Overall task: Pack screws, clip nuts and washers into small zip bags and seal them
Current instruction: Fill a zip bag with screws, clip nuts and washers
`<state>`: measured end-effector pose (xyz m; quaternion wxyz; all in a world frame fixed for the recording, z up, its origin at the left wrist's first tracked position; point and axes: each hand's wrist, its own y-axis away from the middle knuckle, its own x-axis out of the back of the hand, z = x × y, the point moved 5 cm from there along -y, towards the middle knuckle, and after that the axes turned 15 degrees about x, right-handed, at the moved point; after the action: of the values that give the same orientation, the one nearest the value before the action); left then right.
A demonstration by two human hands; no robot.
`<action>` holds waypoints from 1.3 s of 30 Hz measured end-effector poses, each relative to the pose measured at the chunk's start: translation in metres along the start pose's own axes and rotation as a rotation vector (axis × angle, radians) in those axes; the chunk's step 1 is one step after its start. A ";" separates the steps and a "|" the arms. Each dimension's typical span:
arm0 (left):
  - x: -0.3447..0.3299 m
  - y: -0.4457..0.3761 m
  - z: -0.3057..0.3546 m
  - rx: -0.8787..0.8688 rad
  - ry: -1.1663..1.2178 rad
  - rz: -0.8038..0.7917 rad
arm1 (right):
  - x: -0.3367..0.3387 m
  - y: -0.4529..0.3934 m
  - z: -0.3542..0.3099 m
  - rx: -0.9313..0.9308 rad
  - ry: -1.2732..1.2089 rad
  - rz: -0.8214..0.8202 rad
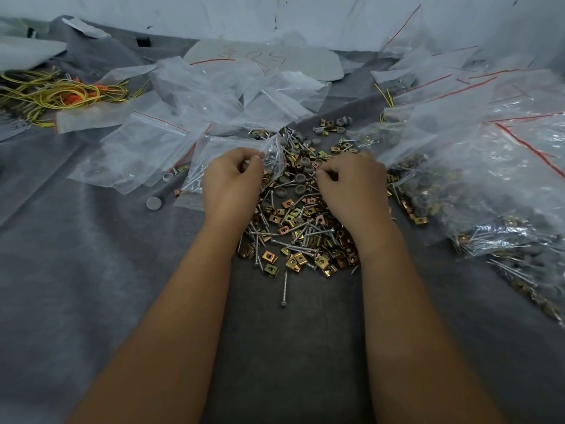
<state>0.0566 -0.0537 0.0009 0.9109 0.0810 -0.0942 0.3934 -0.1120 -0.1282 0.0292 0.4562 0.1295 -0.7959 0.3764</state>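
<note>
A loose heap of silver screws (293, 237), brass-coloured clip nuts (298, 261) and grey round washers (301, 179) lies mid-desk on grey cloth. One small clear zip bag (272, 159) holding screws stands tilted at the heap's far left edge. Filled bags (489, 191) pile toward the desk's right edge, empty ones (146, 148) far left.
</note>
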 end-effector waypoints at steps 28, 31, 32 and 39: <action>0.013 0.009 0.010 -0.145 0.070 0.218 | 0.000 0.000 -0.009 -0.111 -0.392 0.200; 0.003 0.004 0.001 -0.063 -0.118 0.087 | -0.007 0.000 -0.014 -0.020 -0.143 0.016; 0.000 0.001 -0.001 -0.030 -0.146 0.045 | -0.010 0.000 -0.016 0.009 -0.028 -0.048; 0.000 -0.002 -0.003 0.035 -0.092 0.018 | -0.022 -0.001 -0.019 0.040 0.214 -0.108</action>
<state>0.0587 -0.0543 -0.0019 0.9005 0.1142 -0.1297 0.3990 -0.0872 -0.1180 0.0177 0.5555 0.1403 -0.7268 0.3789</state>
